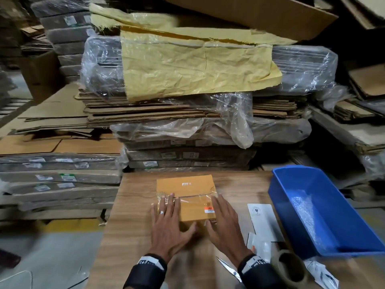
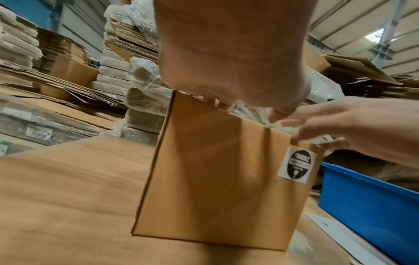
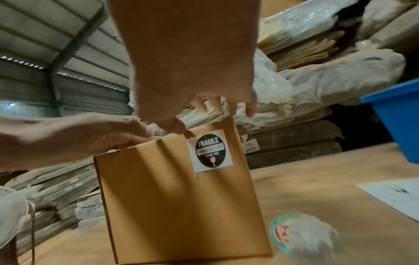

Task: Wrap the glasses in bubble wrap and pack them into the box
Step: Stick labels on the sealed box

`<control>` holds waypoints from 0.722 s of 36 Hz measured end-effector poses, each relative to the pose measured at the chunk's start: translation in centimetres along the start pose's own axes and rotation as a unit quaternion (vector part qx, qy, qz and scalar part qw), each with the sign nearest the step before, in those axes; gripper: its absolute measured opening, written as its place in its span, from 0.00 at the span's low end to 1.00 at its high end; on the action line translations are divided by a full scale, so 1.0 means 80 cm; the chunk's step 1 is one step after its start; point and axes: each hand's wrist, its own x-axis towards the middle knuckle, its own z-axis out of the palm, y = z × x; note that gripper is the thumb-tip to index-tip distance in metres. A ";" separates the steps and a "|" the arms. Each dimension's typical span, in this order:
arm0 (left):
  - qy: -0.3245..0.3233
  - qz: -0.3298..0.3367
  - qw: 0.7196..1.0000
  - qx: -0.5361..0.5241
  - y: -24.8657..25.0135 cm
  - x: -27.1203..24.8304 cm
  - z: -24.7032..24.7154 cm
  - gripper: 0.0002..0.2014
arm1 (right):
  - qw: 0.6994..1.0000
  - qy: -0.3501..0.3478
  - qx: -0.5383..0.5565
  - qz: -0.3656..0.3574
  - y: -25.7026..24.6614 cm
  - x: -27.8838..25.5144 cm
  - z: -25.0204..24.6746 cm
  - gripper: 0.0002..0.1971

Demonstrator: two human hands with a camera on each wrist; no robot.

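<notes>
Warehouse cardboard stacks (image 1: 166, 113) behind wood table (image 1: 133, 205); left hand (image 1: 166, 224), right hand (image 1: 224, 222) flat, grip wide, on box (image 1: 187, 197).

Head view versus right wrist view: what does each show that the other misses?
Head only: the box's taped top, an orange label, scissors and a tape roll.
Right wrist only: the FRAGILE sticker on the box's near side, plus the roof.
Both: left hand and right hand on the box top, the blue bin, the table.
</notes>
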 end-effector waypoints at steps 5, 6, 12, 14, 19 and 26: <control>-0.015 0.005 1.000 0.004 -0.008 0.012 -0.003 0.43 | 0.989 -0.092 -0.088 -0.069 -0.036 0.038 -0.004 0.36; -0.013 0.008 1.000 0.004 -0.011 0.012 -0.002 0.42 | 0.986 -0.108 -0.102 -0.073 -0.036 0.042 0.002 0.35; 0.014 -0.005 1.000 -0.020 -0.018 0.008 0.005 0.41 | 0.990 -0.069 -0.126 -0.012 -0.033 0.035 0.023 0.48; 0.020 -0.020 0.999 -0.032 -0.015 0.005 0.006 0.42 | 0.991 -0.055 -0.117 0.022 -0.037 0.032 0.026 0.51; 0.026 -0.070 0.991 -0.114 -0.011 0.010 -0.002 0.53 | 0.987 -0.040 -0.104 0.114 -0.042 0.043 0.031 0.52; 0.044 -0.128 0.934 -0.330 -0.031 0.004 0.002 0.56 | 0.977 -0.046 -0.042 0.203 -0.046 0.060 0.023 0.60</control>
